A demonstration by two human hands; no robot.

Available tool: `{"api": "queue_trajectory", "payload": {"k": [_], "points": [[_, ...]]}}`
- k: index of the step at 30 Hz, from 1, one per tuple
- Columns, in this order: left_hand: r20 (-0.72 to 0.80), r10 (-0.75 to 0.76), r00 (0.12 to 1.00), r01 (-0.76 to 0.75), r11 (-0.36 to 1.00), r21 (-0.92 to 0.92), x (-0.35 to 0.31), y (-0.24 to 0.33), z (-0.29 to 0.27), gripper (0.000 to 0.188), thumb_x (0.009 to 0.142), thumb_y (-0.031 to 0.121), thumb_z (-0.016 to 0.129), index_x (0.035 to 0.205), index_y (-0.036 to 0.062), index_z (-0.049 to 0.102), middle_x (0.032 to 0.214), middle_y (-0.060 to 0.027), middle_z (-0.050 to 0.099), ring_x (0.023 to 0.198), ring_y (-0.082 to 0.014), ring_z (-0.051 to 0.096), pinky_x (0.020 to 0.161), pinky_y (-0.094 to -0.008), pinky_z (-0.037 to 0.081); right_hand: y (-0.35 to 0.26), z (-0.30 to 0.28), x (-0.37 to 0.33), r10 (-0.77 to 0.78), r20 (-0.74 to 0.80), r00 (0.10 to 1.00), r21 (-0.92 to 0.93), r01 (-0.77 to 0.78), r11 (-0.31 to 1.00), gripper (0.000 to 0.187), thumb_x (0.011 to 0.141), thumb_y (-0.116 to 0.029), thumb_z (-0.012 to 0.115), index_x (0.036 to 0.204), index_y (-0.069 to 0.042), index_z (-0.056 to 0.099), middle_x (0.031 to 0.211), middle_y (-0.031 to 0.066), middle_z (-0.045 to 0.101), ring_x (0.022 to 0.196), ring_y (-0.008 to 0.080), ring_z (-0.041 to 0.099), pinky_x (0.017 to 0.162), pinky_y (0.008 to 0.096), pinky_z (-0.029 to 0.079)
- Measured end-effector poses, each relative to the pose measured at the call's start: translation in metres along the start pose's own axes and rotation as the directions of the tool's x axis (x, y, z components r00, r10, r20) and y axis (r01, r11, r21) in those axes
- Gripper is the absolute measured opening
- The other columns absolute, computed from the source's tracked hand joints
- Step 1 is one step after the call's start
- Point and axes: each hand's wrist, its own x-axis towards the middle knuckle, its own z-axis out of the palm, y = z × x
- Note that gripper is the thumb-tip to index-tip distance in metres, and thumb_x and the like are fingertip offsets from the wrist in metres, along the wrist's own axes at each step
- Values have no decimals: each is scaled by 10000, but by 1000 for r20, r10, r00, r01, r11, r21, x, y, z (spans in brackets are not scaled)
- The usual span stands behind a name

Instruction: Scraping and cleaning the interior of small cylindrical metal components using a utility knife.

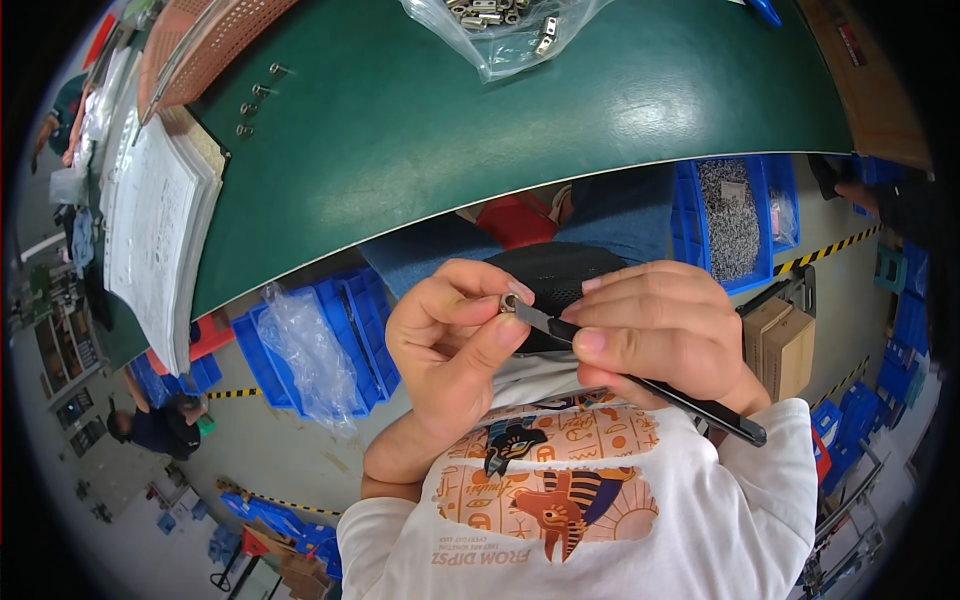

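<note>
My left hand (447,335) pinches a small metal fitting (508,302) between thumb and fingertips, in front of my body and below the table edge. My right hand (665,335) is closed round a black utility knife (710,408), its handle end sticking out past the palm. The knife's grey blade (533,318) reaches across to the fitting, and its tip meets or nearly meets it. My fingers partly cover the fitting, so its full shape is hidden.
On the green table (420,130) lie several loose metal fittings (247,108), a plastic bag (490,60) of metal parts, a stack of papers (155,235) and a pink perforated basket (200,50). Blue bins (735,215) stand on both sides below. A person (160,425) is at far left.
</note>
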Motion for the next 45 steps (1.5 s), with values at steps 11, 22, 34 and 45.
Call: {"api": "queue_trajectory", "payload": {"k": [11,22,34,45], "points": [[36,-6,999,6,1000,10,0,0,-2,194,763,-121,608,885,10,534,980,-180,565,900,-204,585,781,-277,490,4,2,4,-93,-70,993,-53,89,995,210,661,-127,737,807,-23,628,711,82,638,609,195,632,599,306,547],[8,-15,1000,14,1000,4,1,0,-1,179,766,-108,609,881,10,540,969,-181,570,879,-202,588,768,-276,485,3,1,4,-88,-75,993,-63,83,995,187,673,-125,728,798,-26,632,710,81,640,619,189,635,607,309,547],[40,-22,999,22,1000,10,0,0,-3,173,775,-106,598,891,7,539,964,-190,570,888,-207,589,771,-278,484,2,-2,2,-3,-23,1000,11,4,1000,205,712,-152,730,848,-45,621,748,77,648,672,210,650,652,326,543],[25,-21,999,21,1000,-14,0,1,0,162,778,-93,600,883,12,536,947,-182,573,863,-208,587,779,-294,478,2,-2,5,-120,-65,991,-183,107,977,199,669,-134,727,803,-23,631,704,82,640,629,188,636,616,309,546]]}}
